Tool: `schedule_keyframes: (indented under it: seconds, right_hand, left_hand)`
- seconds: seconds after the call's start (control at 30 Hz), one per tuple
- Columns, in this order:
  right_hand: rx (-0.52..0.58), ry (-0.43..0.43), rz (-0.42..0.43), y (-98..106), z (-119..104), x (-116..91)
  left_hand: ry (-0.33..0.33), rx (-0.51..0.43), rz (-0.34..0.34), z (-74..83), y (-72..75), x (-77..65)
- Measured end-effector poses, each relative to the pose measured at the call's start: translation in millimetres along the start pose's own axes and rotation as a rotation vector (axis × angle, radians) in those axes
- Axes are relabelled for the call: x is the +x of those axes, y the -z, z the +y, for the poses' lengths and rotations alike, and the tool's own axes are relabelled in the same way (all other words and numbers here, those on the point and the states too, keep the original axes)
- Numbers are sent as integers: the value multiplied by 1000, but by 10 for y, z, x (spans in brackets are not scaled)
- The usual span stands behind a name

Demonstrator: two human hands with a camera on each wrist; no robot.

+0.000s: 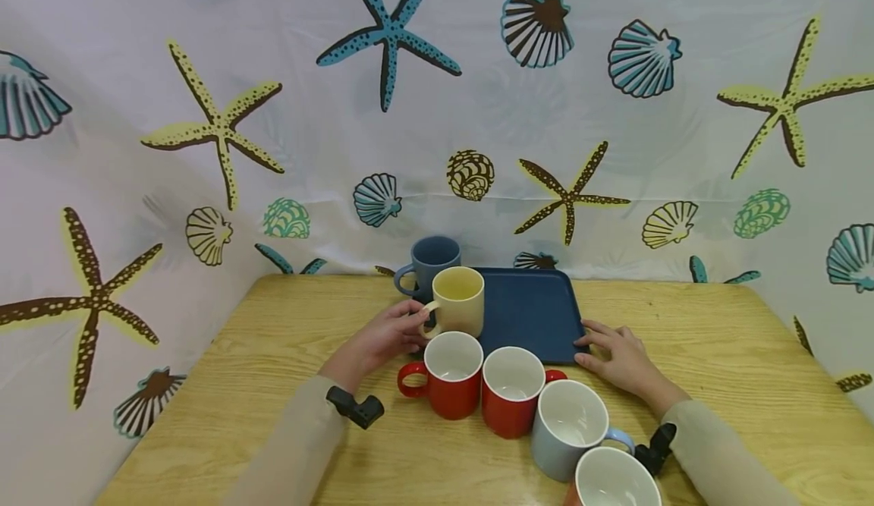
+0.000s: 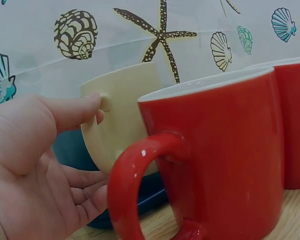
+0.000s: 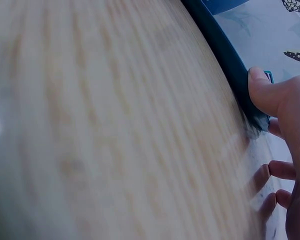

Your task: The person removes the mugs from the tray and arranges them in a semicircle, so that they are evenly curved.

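Observation:
In the head view my left hand (image 1: 391,333) pinches the handle of a pale yellow mug (image 1: 464,315) over the left front part of a dark blue tray (image 1: 529,312). The left wrist view shows the thumb on top of that handle, with other fingers low beside the mug's base. Behind the yellow mug, a blue mug (image 1: 435,259) stands at the tray's back left. My right hand (image 1: 617,358) holds the tray's front right corner, its thumb on the front rim and fingers along the side. In the right wrist view, the lower fingertips (image 3: 282,170) reach down close to the tabletop.
Just before the tray stand two red mugs with white insides, one left (image 1: 453,385) and one right (image 1: 508,407). A light blue mug (image 1: 567,445) and an orange-red mug (image 1: 617,479) continue the row towards my right forearm. Patterned cloth (image 1: 478,111) hangs behind the wooden table (image 1: 287,385).

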State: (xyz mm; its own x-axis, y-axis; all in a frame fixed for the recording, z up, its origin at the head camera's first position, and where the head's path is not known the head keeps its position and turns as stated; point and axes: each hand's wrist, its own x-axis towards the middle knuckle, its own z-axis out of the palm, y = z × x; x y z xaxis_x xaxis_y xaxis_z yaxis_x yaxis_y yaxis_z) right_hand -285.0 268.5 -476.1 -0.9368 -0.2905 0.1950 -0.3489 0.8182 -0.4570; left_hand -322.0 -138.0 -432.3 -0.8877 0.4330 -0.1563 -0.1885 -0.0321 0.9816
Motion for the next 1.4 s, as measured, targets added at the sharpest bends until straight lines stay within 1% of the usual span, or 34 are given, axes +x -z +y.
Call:
schedule_keyframes:
  seconds: [0.13,0.37,0.7,0.9,1.1,1.3,1.4]
  right_hand:
    - [-2,-5,-4,7,1,5]
    - [2,-8,-8,9,1,-3]
    - [2,-11,-16,11,2,-3]
    - [-4,-6,-7,19,-1,-9]
    - [-5,3,2,15,1,-1]
    - [7,-11,-10,0,-5,12]
    - [12,-19,-10,-3,-6,15]
  left_hand:
    - [1,-8,1,7,53,-65]
    - [22,-33,12,13,122,-157]
    - [-8,-48,17,50,227,-314]
    - [-21,-10,14,22,280,-404]
    - [-12,-15,23,-8,325,-504]
    - [-25,-3,19,-48,385,-626]
    - [-27,-28,13,-74,420,-679]
